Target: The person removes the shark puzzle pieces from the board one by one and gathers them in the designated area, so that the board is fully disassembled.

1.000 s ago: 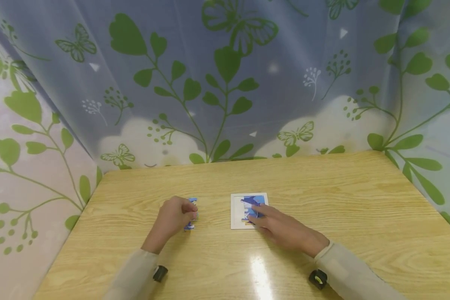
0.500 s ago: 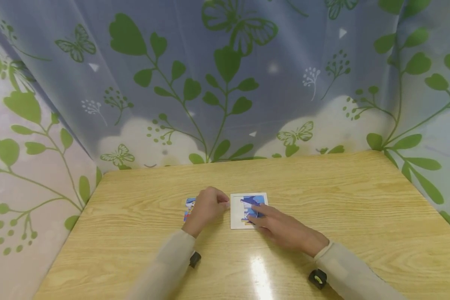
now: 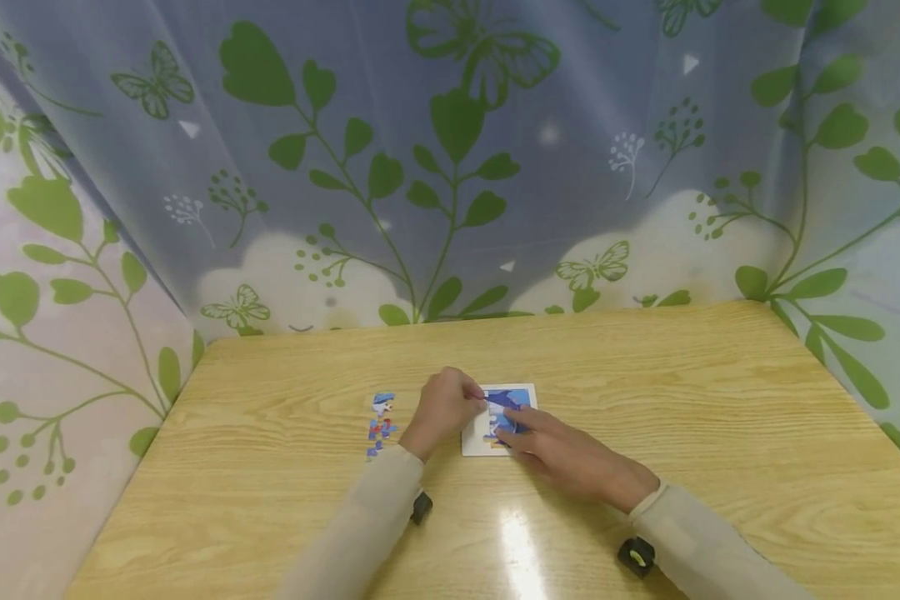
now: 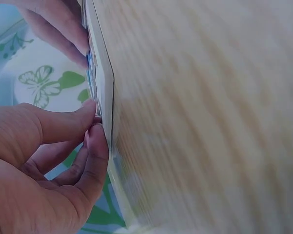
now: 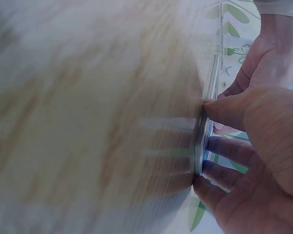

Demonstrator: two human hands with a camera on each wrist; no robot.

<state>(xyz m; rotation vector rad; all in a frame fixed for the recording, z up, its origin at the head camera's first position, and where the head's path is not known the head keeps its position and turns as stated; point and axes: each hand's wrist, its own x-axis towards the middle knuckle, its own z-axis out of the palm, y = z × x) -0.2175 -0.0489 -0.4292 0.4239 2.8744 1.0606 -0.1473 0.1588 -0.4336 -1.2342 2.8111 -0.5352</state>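
Note:
A white-framed jigsaw puzzle tray (image 3: 475,446) lies on the table; its right part is filled with blue picture pieces showing a dolphin-like shape (image 3: 504,400). My left hand (image 3: 445,410) is over the tray's upper left, thumb and index finger pinching a small puzzle piece that they mostly hide. In the left wrist view, the fingertips (image 4: 95,134) meet right at the tray's edge (image 4: 106,83). My right hand (image 3: 562,454) rests on the tray's right side, fingers extended over the filled pieces. The right wrist view has its thumb and fingers (image 5: 219,173) touching the tray edge.
Several loose puzzle pieces (image 3: 381,429), blue, white and red, lie in a column left of the tray. The wooden table (image 3: 682,375) ends at a leaf-patterned curtain (image 3: 592,208) behind and at both sides. A black device (image 3: 636,557) is worn at the right wrist.
My left hand has moved right from the loose pieces to the tray, carrying a puzzle piece, which uncovers the column of pieces. My right hand has stayed on the tray.

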